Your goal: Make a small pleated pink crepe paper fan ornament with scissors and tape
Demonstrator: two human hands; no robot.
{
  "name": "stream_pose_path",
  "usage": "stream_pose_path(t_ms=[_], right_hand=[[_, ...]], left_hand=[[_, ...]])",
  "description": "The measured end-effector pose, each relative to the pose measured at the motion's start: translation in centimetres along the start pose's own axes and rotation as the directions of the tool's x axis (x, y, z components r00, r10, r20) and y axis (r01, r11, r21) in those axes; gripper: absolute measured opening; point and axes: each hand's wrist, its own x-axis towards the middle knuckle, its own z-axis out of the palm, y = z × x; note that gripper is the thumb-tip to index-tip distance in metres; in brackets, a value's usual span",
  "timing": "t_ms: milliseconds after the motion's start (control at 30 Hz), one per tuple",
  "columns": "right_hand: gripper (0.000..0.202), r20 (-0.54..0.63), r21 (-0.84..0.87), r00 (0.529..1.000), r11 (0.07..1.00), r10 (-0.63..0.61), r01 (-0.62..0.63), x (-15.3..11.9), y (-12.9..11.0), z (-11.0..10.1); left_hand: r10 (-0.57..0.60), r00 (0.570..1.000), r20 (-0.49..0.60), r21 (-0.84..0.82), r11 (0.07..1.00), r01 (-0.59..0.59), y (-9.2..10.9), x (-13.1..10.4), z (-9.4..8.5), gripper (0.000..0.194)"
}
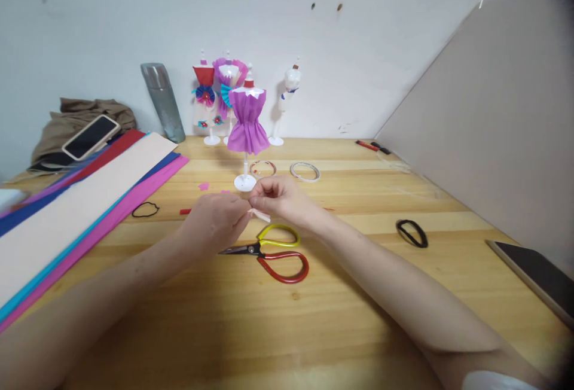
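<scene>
Head — fingers between mannequin and scissors

The single view looks out from the person's head, facing forward and down over the wooden table to the pale wall behind it, close enough that both forearms enter from the lower corners and the left hand and right hand show near mid-frame.
</scene>
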Motion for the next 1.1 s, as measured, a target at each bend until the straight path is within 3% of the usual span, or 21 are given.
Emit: stream_pose_path(t_ms=[200,667,833,1100], right_hand=[[0.009,-0.007,-0.020,1.000,0.999,0.027,-0.027,0.13,0.08,0.02],[0.013,-0.005,0.022,0.998,0.998,0.057,-0.057,0.40,0.40,-0.08],[0.012,-0.003,0.043,1.000,0.999,0.029,-0.029,0.38,0.28,-0.14],[0.013,-0.032,0.096,0.999,0.995,-0.032,0.035,0.33,0.42,-0.21]], left_hand=[[0.043,0.999,-0.002,0.145,0.989,-0.042,0.18,0.07,-0.32,0.032],[0.214,0.976,-0.046,0.229,0.953,-0.198,-0.26,-0.14,0.31,0.027],[0.220,0.970,-0.105,0.254,0.949,-0.188,-0.28,-0.15,0.36,0.028],[0.214,0.972,-0.099,0.245,0.952,-0.184,-0.40,-0.09,0.44,0.027]])
